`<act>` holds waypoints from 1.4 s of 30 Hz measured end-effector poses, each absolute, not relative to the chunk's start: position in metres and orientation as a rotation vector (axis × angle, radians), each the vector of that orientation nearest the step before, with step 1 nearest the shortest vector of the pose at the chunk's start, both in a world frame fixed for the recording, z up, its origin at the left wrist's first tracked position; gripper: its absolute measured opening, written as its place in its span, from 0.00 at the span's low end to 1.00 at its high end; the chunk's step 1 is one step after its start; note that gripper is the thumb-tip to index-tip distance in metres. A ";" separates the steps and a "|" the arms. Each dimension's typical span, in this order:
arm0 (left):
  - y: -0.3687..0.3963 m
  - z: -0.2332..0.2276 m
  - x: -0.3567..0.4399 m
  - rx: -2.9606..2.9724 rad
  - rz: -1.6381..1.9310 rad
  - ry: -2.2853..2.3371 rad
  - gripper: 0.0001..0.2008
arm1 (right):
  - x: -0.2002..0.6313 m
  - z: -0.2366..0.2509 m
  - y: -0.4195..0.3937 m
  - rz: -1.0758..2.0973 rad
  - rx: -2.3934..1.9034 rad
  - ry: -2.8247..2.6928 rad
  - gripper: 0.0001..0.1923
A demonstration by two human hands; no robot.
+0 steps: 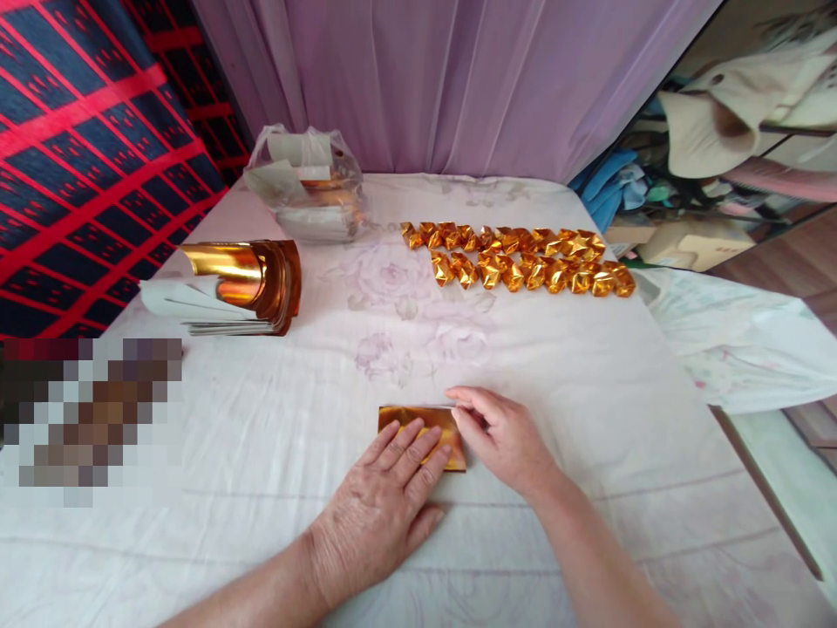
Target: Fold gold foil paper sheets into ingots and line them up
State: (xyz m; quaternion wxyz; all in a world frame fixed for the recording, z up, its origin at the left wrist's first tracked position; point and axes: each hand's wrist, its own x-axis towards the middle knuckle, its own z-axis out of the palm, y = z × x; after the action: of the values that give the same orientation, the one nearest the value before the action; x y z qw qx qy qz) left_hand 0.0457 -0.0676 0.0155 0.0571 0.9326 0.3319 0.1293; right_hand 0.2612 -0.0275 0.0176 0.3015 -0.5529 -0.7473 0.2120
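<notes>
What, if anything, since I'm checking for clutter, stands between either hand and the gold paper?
Nothing visible does. The left hand lies on the gold paper, and the right hand is at its far right corner. The shiny gold pieces sit farther back.

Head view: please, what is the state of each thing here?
Gold paper: lying flat
Left hand: flat on gold paper
Right hand: pinching gold paper's far right corner
Folded gold pieces: puffed, in two rows
Paper stack: bent over
Plastic bag: filled
Curtain: hanging in folds
</notes>
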 end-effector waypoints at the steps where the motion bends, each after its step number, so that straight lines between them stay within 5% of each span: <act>1: -0.067 0.016 0.046 2.833 0.378 0.998 0.30 | 0.261 0.019 -0.028 0.584 -1.480 -1.968 0.13; 8: -0.066 0.018 0.045 2.791 0.398 0.958 0.30 | 0.260 0.022 -0.027 0.712 -1.514 -1.891 0.13; 17: -0.036 0.024 0.022 2.459 0.856 1.289 0.16 | 0.265 0.020 -0.029 0.860 -1.354 -1.782 0.11; 22: -0.025 0.021 0.015 2.330 0.756 1.413 0.21 | 0.267 0.023 -0.030 0.908 -1.331 -1.706 0.10; 37: -0.022 0.018 0.016 1.928 0.879 1.430 0.13 | 0.271 0.021 -0.030 0.979 -1.343 -1.649 0.11; 42: -0.021 0.020 0.018 1.936 0.864 1.425 0.04 | 0.271 0.023 -0.030 0.981 -1.367 -1.705 0.11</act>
State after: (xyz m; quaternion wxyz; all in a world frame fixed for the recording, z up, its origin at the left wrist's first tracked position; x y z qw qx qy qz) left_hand 0.0178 -0.0215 0.0199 0.2896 0.7254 0.5340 0.3237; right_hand 0.2712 -0.0302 0.0232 0.3644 -0.5316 -0.6628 0.3812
